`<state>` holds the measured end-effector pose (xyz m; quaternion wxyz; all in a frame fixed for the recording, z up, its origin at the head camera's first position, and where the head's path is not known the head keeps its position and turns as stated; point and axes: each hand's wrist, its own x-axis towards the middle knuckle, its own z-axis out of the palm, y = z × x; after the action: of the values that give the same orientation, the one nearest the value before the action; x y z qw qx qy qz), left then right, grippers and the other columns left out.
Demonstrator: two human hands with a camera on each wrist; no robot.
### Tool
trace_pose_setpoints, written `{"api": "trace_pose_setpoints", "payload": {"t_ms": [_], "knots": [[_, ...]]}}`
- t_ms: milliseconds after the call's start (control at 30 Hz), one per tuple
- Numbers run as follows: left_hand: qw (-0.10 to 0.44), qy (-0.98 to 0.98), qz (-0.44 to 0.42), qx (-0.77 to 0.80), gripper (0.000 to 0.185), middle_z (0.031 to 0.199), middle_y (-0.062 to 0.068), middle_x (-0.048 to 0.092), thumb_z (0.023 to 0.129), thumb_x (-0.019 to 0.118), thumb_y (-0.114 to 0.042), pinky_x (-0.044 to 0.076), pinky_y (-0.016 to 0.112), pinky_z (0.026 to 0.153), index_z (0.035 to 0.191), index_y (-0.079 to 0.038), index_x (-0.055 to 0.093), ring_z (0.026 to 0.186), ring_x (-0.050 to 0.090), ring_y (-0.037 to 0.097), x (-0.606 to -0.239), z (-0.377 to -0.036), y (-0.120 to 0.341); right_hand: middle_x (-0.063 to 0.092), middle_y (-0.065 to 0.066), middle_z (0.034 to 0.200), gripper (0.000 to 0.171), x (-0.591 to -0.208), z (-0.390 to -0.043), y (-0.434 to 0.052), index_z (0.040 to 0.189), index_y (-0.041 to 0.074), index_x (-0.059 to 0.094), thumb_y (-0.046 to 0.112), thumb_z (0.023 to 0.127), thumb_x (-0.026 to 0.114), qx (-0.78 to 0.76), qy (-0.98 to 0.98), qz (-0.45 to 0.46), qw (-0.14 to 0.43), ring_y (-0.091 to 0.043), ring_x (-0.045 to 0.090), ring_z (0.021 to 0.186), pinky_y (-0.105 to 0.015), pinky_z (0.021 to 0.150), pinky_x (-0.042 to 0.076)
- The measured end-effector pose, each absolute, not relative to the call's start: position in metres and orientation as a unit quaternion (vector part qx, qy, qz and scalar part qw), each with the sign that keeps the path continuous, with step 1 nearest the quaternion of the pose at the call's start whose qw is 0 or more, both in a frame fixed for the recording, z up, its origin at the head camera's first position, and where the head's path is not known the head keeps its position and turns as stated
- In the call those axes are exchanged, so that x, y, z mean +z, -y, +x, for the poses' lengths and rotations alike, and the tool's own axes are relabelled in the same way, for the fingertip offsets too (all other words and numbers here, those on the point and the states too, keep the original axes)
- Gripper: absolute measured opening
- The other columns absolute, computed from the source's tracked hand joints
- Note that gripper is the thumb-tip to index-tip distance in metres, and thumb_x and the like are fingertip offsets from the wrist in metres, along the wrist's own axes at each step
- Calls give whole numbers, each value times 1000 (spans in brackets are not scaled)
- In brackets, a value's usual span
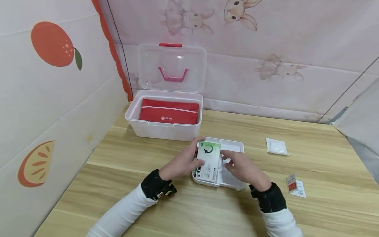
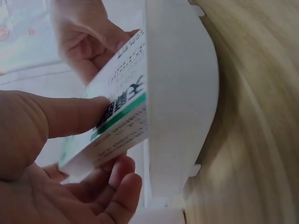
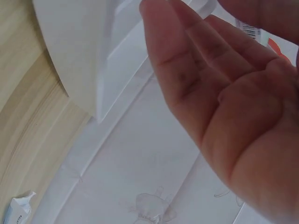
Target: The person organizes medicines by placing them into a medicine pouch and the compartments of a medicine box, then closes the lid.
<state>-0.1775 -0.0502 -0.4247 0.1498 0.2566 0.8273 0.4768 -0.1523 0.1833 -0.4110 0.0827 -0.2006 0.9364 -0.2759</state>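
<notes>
White and green, the box (image 1: 208, 158) sits between our two hands above the tray (image 1: 234, 144), a shallow white insert that lies on the desk (image 1: 296, 210) just in front of the case (image 1: 139, 123). Our left hand (image 1: 183, 161) grips the box: in the left wrist view the thumb (image 2: 70, 114) presses its printed face while the curled fingers (image 2: 119, 186) support it from beneath, so the box (image 2: 119, 109) is held tilted, one long edge close against the tray's outer wall (image 2: 182, 93). Our right hand (image 1: 241, 168) meets the box at its right side; in the right wrist view its fingers (image 3: 187, 60) are nearly straight and relaxed, the palm facing the camera, and we cannot tell from any view whether the fingertips pinch the box or merely touch it. We see the tray's divider (image 3: 124, 70) beside that hand. The case stands open at the back of the desk, its clear lid (image 1: 171, 67) raised against the wall, a pink handle (image 1: 173, 75) showing through it, and a red pouch (image 1: 169, 112) lying inside. To the right, well apart from the hands, lie a white packet (image 1: 276, 146) and, nearer the desk's front edge, a small card (image 1: 295, 186) with a red mark. Black wrist straps (image 1: 155, 186) and white sleeves (image 1: 124, 210) cover both forearms.
</notes>
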Motion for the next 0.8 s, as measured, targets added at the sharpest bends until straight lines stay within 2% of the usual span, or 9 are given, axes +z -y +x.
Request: {"api": "trace_pose_setpoints", "payload": {"t_ms": [167,300,600,800], "knots": [[112,-845,257,455,75,153,12,37,96,62,-2,36,39,112,155,-12,16,131,45,21,-425,-177,51,69,-15,114,43,-411,-154,-182,133,-2,58,-4,90,64,-270,-938,-200,83,-23,67,87,-34,74,55],[91,-859,249,437,78,159,11,27,97,61,-5,27,41,117,157,-12,12,141,34,21,-425,-177,52,69,-14,117,45,-412,-155,-179,135,-1,57,-1,91,65,-261,-942,-192,90,-23,67,89,-33,74,55],[112,-888,222,387,90,162,11,23,97,63,-13,27,42,117,160,-14,-1,143,30,23,-430,-181,50,69,-15,118,44,-412,-154,-178,134,-2,58,-1,91,66,-257,-943,-192,88,-22,67,90,-34,75,56],[114,-895,217,371,88,161,17,23,99,60,-13,29,47,116,159,-11,-5,143,30,30,-434,-181,46,68,-16,119,44,-413,-153,-177,134,-3,58,-1,91,66,-257,-944,-190,79,-23,67,91,-35,77,56]]}}
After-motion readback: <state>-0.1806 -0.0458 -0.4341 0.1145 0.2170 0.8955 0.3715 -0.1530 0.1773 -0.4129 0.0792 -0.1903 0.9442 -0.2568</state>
